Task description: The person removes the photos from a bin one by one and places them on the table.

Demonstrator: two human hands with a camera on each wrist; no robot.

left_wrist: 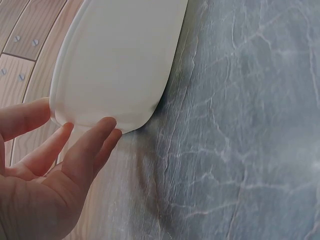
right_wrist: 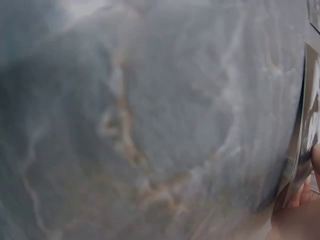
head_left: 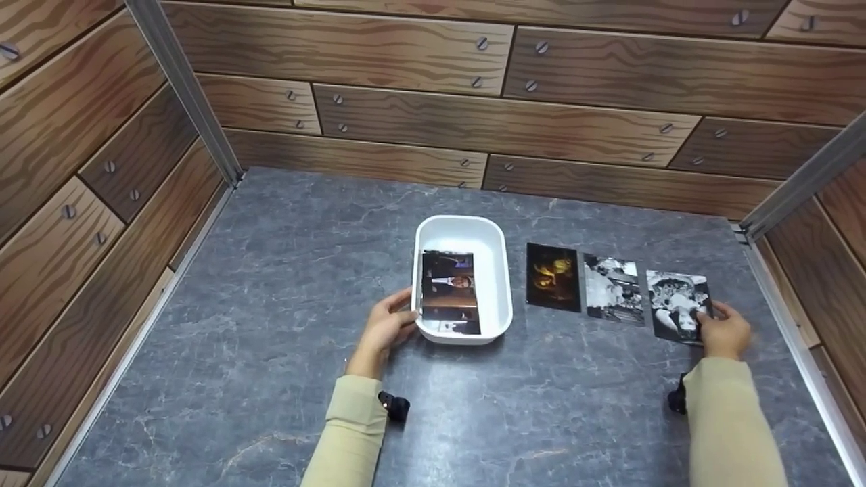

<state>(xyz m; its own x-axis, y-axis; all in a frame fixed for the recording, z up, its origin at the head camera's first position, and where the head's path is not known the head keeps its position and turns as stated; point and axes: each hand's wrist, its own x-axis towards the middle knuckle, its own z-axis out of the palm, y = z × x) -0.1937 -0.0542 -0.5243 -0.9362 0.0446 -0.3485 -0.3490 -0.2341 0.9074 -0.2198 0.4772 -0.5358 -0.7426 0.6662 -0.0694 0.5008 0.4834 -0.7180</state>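
Pale sleeves (head_left: 734,426) stretch in from the near edge.
Head view: the right hand (head_left: 725,331) pinches the near right corner of the rightmost photo (head_left: 676,301), a black-and-white one ending a row of three; the left hand (head_left: 385,329), digits apart, touches the near left corner of a white tub (head_left: 492,270). Beneath spreads a grey marbled table (head_left: 270,304), walled by wood-patterned planks (head_left: 406,54) with metal corner posts (head_left: 183,88). Left of the pinched photo lie a second black-and-white photo (head_left: 612,287) and a dark golden-toned photo (head_left: 553,277); colour prints (head_left: 448,297) lie inside the tub, along its left side. Left wrist view: spread fingertips (left_wrist: 107,125) meet the tub's plain outer wall. Right wrist view: blurred marbling fills most; the pinched photo shows at the right edge, partly cut off.
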